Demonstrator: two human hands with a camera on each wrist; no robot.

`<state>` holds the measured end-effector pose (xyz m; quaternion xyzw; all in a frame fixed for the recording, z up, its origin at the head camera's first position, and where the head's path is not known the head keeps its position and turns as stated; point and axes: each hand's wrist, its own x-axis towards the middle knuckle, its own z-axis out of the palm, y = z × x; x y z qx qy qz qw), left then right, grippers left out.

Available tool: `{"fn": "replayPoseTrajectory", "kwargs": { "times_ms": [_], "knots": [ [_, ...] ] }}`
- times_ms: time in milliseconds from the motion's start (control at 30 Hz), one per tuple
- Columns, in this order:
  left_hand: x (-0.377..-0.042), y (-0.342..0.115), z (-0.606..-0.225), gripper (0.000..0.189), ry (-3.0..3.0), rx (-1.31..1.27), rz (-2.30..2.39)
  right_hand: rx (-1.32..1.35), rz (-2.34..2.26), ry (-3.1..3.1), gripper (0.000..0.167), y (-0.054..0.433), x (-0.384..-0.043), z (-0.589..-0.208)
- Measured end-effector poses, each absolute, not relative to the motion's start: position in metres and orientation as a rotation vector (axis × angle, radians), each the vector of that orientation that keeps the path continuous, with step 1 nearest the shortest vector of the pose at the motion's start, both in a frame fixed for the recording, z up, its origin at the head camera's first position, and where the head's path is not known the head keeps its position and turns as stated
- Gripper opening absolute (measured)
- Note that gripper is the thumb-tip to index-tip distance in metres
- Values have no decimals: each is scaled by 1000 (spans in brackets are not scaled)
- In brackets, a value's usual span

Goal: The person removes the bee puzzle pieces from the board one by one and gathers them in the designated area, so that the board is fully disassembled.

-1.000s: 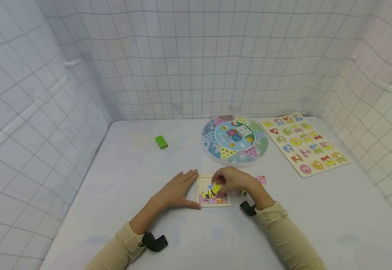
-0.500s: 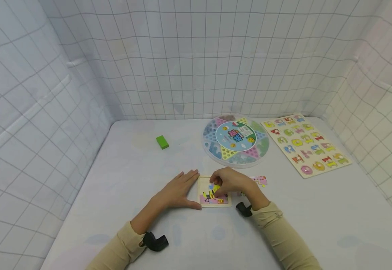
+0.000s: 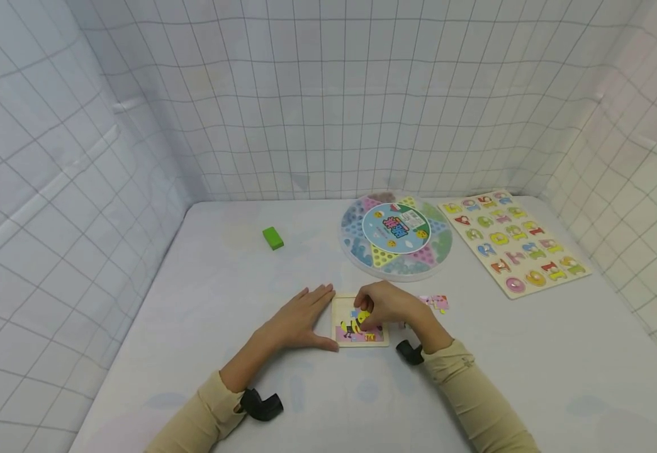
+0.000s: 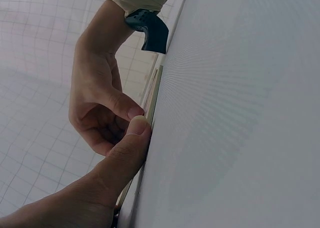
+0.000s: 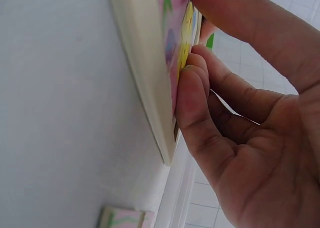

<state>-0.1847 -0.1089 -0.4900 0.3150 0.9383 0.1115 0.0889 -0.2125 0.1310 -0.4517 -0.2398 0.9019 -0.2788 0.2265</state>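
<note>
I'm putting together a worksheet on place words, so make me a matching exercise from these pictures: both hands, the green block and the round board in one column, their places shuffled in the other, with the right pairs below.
Things
1. green block
2. round game board
3. left hand
4. right hand

Places
A. fingers bent over the bee picture
B. right beside the number board
C. left of centre on the far part of the table
D. at the left side of the puzzle frame

Pairs: 1-C, 2-B, 3-D, 4-A
</note>
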Motion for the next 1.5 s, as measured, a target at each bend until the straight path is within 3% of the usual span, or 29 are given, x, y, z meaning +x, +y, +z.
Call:
{"fn": "replayPoseTrajectory", "kwargs": {
  "times_ms": [1500],
  "knots": [
    [-184,-108,-489,115,2804,953,322,-646,-822,2434,30,135,-216,-455]
  ]
}}
